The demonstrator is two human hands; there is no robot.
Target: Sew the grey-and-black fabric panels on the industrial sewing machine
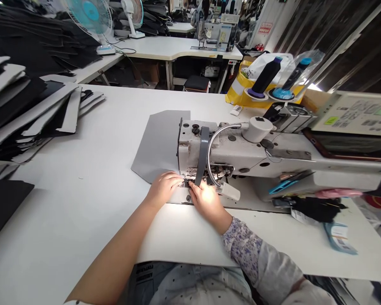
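Observation:
A grey sheet panel lies flat on the white table, its right part hidden behind the sewing machine head. My left hand is at the panel's near edge, fingers bent together and gripping it just left of the needle area. Close beside it, my right hand reaches in under the machine's grey guard bar. Its fingers are drawn together at the presser foot, and whatever they pinch is hidden. The lamp on a flexible neck lights the back of that hand.
Stacks of dark and grey panels fill the left side. Thread cones and a control panel stand at the right rear. Scissors, black scraps and a blue packet lie right. A fan stands behind.

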